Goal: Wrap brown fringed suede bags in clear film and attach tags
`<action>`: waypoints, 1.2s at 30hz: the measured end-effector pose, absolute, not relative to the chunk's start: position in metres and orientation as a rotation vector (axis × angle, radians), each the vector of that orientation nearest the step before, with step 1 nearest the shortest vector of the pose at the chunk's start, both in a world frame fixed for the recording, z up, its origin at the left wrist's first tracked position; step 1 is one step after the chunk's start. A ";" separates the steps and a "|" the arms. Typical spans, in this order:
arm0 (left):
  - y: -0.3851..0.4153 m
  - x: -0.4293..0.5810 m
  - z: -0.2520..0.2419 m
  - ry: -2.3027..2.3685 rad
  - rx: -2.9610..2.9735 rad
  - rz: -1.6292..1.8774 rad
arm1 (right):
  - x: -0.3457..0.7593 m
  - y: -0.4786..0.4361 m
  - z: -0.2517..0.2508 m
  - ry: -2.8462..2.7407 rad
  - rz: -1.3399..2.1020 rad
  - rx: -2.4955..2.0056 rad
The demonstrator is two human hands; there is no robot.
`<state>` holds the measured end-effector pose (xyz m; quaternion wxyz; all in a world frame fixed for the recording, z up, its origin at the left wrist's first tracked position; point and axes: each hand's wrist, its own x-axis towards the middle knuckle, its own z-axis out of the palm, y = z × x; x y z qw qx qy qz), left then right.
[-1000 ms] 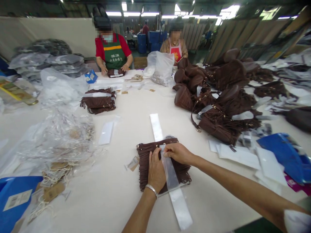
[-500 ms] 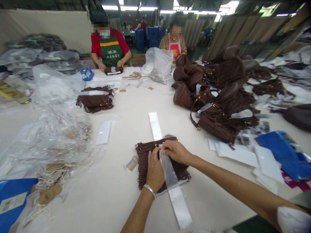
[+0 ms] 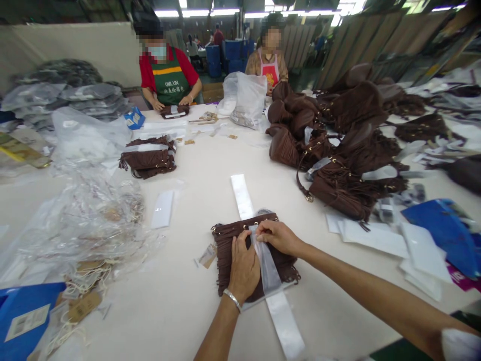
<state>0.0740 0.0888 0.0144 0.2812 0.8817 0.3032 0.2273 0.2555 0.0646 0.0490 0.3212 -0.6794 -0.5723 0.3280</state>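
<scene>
A brown fringed handbag [image 3: 227, 250] lies flat on the table in front of me. My left hand [image 3: 244, 268] rests on its front, fingers stretched out toward the top edge. My right hand [image 3: 280, 238] has its fingertips pinched at the upper end of a translucent plastic strip [image 3: 268, 271], which runs down over the bag's front. Beneath the bag passes a long white strip [image 3: 285, 328], sticking out above and below it. A small tag in clear plastic [image 3: 207, 255] lies close to the bag's left side.
At right is a heap of brown bags [image 3: 338, 140], with white sheets [image 3: 372, 238] and a blue packet [image 3: 443, 230] nearer me. Left lie crumpled clear bags [image 3: 82, 215], paper tags [image 3: 84, 306] and another wrapped bag [image 3: 150, 158]. Two people work across the table [image 3: 203, 185].
The view has shifted slightly. My right fingertips stay by the strip's top end, and my left hand remains on the bag, its fingers a little closer to the strip.
</scene>
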 end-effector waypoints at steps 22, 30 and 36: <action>0.085 0.074 0.015 0.876 2.230 0.700 | 0.259 0.080 0.045 -1.500 0.819 -2.144; 0.082 0.080 -0.006 0.941 2.427 0.813 | 0.278 0.098 0.055 -1.752 0.965 -2.058; 0.084 0.081 -0.018 0.939 2.485 0.918 | 0.310 0.181 0.057 -1.890 0.328 -2.161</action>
